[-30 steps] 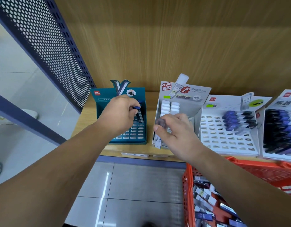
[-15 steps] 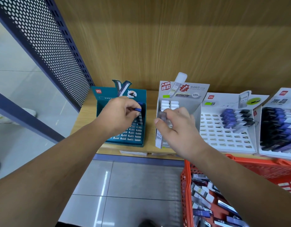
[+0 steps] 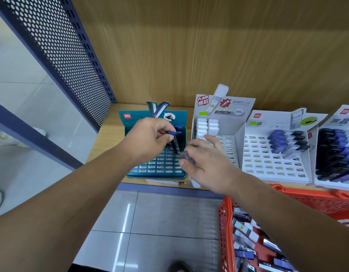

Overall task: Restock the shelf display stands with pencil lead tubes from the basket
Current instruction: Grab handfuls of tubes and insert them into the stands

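My left hand (image 3: 150, 137) hovers over the teal display stand (image 3: 157, 167) and pinches a blue-capped lead tube (image 3: 172, 132) near the stand's upper right slots, where another tube (image 3: 177, 145) stands. My right hand (image 3: 205, 161) holds a greyish translucent lead tube (image 3: 186, 155) between thumb and fingers, at the gap between the teal stand and the white stand (image 3: 226, 143). The white stand has two short columns of white-capped tubes (image 3: 207, 126) at its top. The orange basket (image 3: 225, 222) at lower right holds several loose tubes.
Two more stands sit to the right: a white one (image 3: 275, 163) with a cluster of blue and black tubes, and one (image 3: 338, 154) packed with dark tubes. A perforated blue side panel (image 3: 58, 48) bounds the wooden shelf (image 3: 109, 134) on the left. Tiled floor lies below.
My right hand has shifted left, from in front of the white stand toward the teal stand's right edge. My left hand stays over the teal stand with its tube.
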